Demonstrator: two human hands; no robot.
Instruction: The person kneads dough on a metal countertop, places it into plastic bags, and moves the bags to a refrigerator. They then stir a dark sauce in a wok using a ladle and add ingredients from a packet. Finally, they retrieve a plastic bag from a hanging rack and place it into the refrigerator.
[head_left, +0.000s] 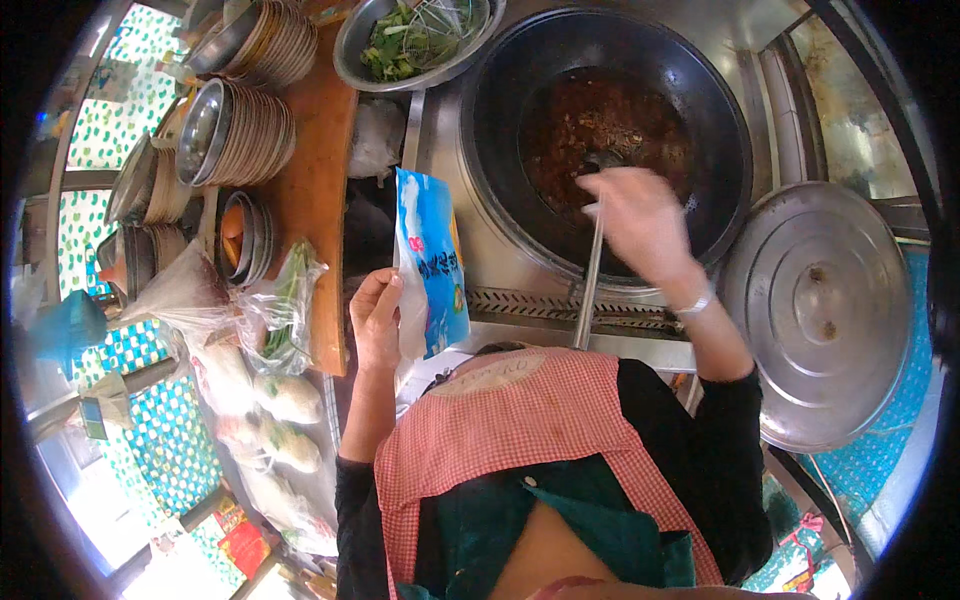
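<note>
A large dark wok (487, 135) holds reddish-brown liquid with small bits in it. Over the wok is my right hand (637, 217), blurred, its fingers bent downward; whether something is between them cannot be told. A long metal handle (589, 300) runs under that hand, and its dark ladle end lies in the liquid. At the left, my left hand (377, 315) pinches the edge of a blue printed plastic packet (435, 262) between thumb and fingers. The packet hangs upright beside the wok's left rim. I wear a red checked apron (525, 405).
A metal basin (349, 60) with greens and a wire strainer stands at the wok's upper left. Stacked metal bowls (247, 135) and bagged green vegetables (289, 315) sit on the wooden counter (319, 150). A big round metal lid (817, 360) leans right of the wok.
</note>
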